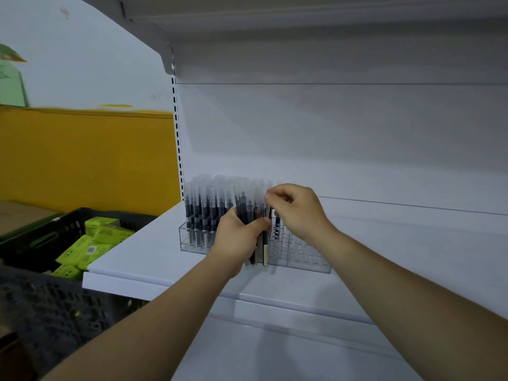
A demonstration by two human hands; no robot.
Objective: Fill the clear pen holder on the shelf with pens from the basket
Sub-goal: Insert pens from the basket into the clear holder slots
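2 hands meet at the shelf [143,251] front: fingers of the left hand [238,239] curl round a bundle of pens [262,253], kept ready as stock; fingers of the right hand [301,213] pinch 1 pen [270,213] over the pen holder [305,257], whose right rows stand empty.
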